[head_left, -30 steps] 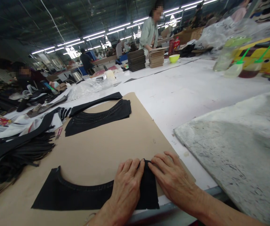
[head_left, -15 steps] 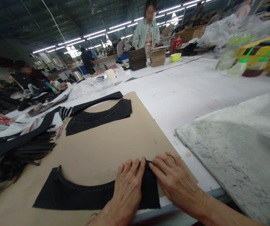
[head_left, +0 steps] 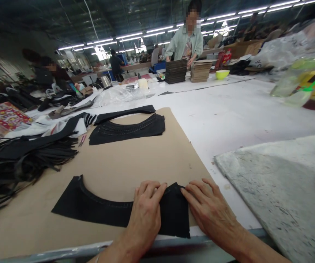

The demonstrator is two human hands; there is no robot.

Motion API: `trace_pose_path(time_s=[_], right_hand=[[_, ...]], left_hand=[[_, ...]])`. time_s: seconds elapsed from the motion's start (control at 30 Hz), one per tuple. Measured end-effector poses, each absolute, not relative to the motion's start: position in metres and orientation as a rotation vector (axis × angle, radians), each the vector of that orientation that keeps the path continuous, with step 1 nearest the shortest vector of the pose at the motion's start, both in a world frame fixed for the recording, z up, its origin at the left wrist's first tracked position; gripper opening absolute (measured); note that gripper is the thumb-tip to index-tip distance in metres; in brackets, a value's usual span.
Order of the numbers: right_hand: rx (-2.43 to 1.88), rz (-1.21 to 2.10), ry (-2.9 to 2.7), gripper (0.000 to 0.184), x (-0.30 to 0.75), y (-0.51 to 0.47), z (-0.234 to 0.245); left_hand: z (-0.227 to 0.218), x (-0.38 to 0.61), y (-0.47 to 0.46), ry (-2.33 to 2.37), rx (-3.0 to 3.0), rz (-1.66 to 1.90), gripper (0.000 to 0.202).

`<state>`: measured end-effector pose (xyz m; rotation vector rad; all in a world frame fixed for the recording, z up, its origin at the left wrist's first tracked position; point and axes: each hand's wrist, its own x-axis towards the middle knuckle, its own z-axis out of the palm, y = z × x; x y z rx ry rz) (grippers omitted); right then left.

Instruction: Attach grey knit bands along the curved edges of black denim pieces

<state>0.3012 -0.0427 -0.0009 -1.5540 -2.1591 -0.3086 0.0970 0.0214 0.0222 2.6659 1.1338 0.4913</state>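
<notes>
A black fabric-like piece (head_left: 102,212) with a curved, notched upper edge lies on brown paperboard (head_left: 141,160) at the table's front edge. Over its right part bends my left hand (head_left: 146,208), closed, fingers curled at the curved edge and thumb pointing along it. My right hand (head_left: 208,204) is at the upper right corner, fingertips pinching the edge there; its thumb side is partly hidden. Between the two hands the edge rises in a small peak. Farther up the board rest similar black pieces (head_left: 127,129), with white marks along their curves.
Black strips (head_left: 44,153) pile up at left, near small pink-handled snips (head_left: 82,140). A grey-white slab (head_left: 278,182) lies at right. Bottles with green nozzles (head_left: 300,96) stand beyond it. Across the table a co-worker (head_left: 186,42) handles stacks of dark sheets (head_left: 175,71) and brown sheets (head_left: 200,71).
The view has swung so the scene sits farther right. My hands stay on the black piece, whose edge between them now rises more. The co-worker's hands have moved apart around the stacks.
</notes>
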Motion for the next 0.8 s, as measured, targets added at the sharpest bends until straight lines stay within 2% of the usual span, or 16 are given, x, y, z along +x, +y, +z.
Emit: trace_pose_path(time_s=[0.23, 0.47, 0.63, 0.8], right_hand=[[-1.576, -0.188, -2.131, 0.031, 0.306, -0.044, 0.011], [-1.489, -0.095, -2.261, 0.052, 0.277, -0.033, 0.021], [-1.476, -0.183, -2.370, 0.057, 0.274, -0.027, 0.006], [-1.473, -0.166, -2.377, 0.052, 0.276, -0.023, 0.018]], left_hand=[[0.005, 0.083, 0.008, 1.019, 2.864, 0.345, 0.055], [0.005, 0.088, 0.004, 1.061, 2.911, 0.392, 0.048], [0.000, 0.078, -0.002, 0.978, 2.788, 0.573, 0.047], [0.012, 0.057, 0.006, 1.032, 2.301, 0.868, 0.039]])
